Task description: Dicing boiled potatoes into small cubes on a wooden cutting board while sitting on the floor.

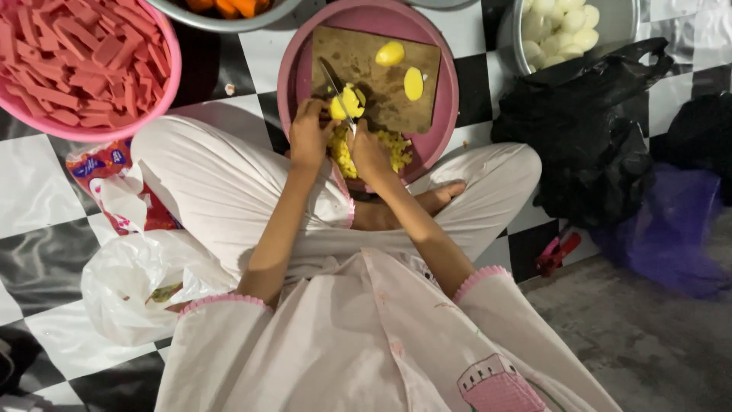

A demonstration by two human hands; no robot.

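Gripping knife (334, 82), pinning potato (347, 103)

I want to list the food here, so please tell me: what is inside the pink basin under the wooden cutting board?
Inside the pink basin, below the cutting board, lies a heap of small yellow diced pieces. The right hand and left hand cover part of it; whatever lies beneath the board is hidden.

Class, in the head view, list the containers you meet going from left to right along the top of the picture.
Pink basin of red strips → metal bowl of orange pieces → pink tray with the cutting board → metal pot of pale peeled pieces.
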